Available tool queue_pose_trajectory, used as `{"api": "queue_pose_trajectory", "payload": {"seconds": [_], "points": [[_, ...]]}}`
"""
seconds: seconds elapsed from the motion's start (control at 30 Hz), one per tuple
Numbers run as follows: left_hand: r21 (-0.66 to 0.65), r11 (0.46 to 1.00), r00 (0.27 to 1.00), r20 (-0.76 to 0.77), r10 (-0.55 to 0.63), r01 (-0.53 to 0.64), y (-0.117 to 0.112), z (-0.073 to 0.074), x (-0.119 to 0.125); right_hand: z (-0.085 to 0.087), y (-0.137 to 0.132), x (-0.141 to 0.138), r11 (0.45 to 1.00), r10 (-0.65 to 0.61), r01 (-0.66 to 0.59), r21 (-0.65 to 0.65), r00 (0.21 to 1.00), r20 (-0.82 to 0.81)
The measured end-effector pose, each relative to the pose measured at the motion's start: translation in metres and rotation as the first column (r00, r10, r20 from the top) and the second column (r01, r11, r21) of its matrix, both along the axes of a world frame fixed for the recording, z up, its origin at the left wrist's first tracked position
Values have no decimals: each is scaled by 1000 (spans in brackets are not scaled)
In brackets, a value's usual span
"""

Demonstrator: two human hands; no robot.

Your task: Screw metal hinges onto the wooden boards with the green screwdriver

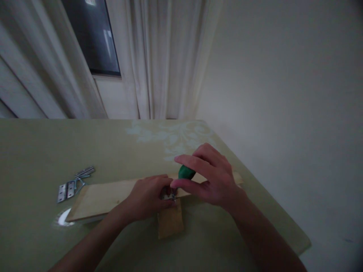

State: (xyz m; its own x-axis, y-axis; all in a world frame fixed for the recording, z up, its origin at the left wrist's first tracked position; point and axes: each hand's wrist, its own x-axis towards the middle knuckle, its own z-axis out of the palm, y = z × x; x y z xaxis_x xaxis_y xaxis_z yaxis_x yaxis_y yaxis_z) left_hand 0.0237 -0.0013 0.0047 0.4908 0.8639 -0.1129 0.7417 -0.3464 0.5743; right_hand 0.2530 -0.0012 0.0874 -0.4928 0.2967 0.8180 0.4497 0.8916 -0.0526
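My right hand [212,176] has its fingers and thumb around the green handle of a screwdriver [186,172], which points down. Beneath it, my left hand [149,198] pinches at a small metal hinge [166,197] where two pieces of wood meet. One is a long pale board [99,196] lying across the table; the other is a short wooden piece [170,223] that sticks out toward me. Fingers partly cover the hinge and the screwdriver's tip. Whether a screw is under the tip, I cannot make out.
Several loose metal hinges [66,191] lie left of the board. The greenish table [113,147] has a pale floral pattern, with its right edge slanting past the board's far end. A white wall [283,113] stands to the right, and curtains [159,56] hang behind.
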Motion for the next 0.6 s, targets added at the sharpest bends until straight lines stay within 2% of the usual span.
{"api": "queue_pose_trajectory", "payload": {"seconds": [0.1,0.17,0.23,0.27,0.33,0.37,0.4,0.43,0.47,0.53,0.57,0.6], "points": [[-11,1000,1000,10,-12,12,0,2,0,9,-6,5,983,84,-75,-167,995,51],[-16,1000,1000,5,-14,15,0,2,1,14,-9,8,938,214,-188,-292,975,59],[-8,1000,1000,-2,-11,11,1,2,1,13,-7,7,908,283,-249,-336,958,55],[0,1000,1000,-1,-10,10,1,1,1,10,-6,5,931,252,-227,-287,966,55],[15,1000,1000,8,-15,15,0,0,1,0,-2,-1,997,68,-66,-42,997,33],[18,1000,1000,14,-16,16,0,0,1,-5,-2,-4,993,-39,39,112,999,-1],[17,1000,1000,20,-16,15,0,0,1,-9,-2,-7,962,-125,131,238,991,-40],[13,1000,1000,26,-14,13,0,0,1,-11,-3,-9,931,-181,192,310,981,-66],[7,1000,999,30,-12,12,-1,0,1,-11,-5,-9,923,-205,217,318,976,-69],[1,1000,1000,27,-15,15,-1,1,0,-5,-10,-7,972,-163,163,168,987,-17],[1,1000,1000,23,-18,18,0,1,0,0,-12,-5,995,-96,96,35,995,17],[1,1000,1000,18,-21,21,0,1,0,5,-13,-3,995,-4,9,-103,999,41]]}}
